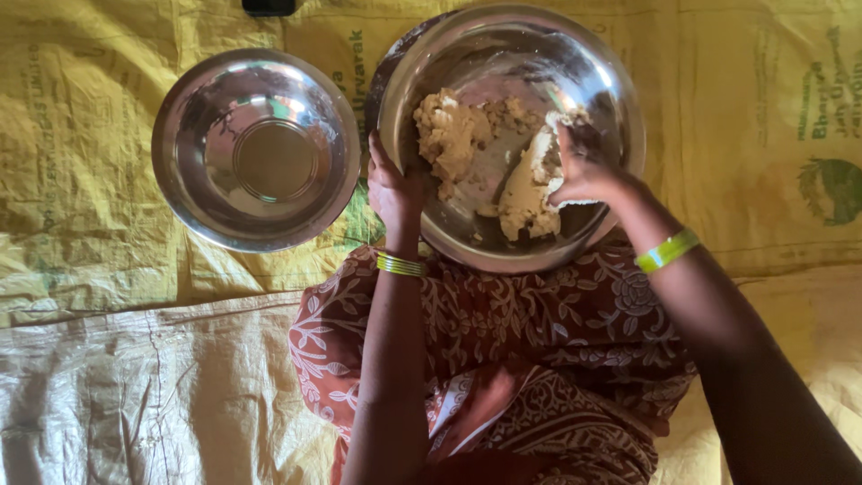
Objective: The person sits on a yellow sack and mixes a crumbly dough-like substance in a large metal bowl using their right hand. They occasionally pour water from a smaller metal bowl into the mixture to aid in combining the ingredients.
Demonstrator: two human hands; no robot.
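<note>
Large steel bowl [620, 108], tilted toward the lap, resting partly on printed brown cloth [539, 332] and partly on yellow woven sheet [108, 162].

Contents: pale tan dough [525, 193], in two main lumps. One at upper left of bowl floor, rough and crumbly; one at lower centre, smoother, pressed against right hand. Loose crumbs between and behind the lumps. Bare smeared metal showing around them.

Right hand [584, 171]: inside bowl, fingers curled and closed over upper edge of the nearer lump, dough stuck on fingertips. Green bangle [666, 251] at wrist.

Left hand [393, 189]: clamped on near-left rim of large bowl, thumb inside, fingers outside, steadying it. Thin yellow-green bangles [400, 264] at wrist.

Second steel bowl [189, 180]: to the left, just beside the large one, upright on the sheet, nothing in it, untouched.

Dark object [268, 7]: at top edge, cut off, kind not discernible.

State of work, as judged: flour already wetted and gathered, no dry powder visible; kneading under way but incomplete. Lumps not yet joined into one mass, surface uneven, crumbs not yet picked up, bowl wall not yet wiped clean by the dough. Left to do: merging, further working to smoothness.
</note>
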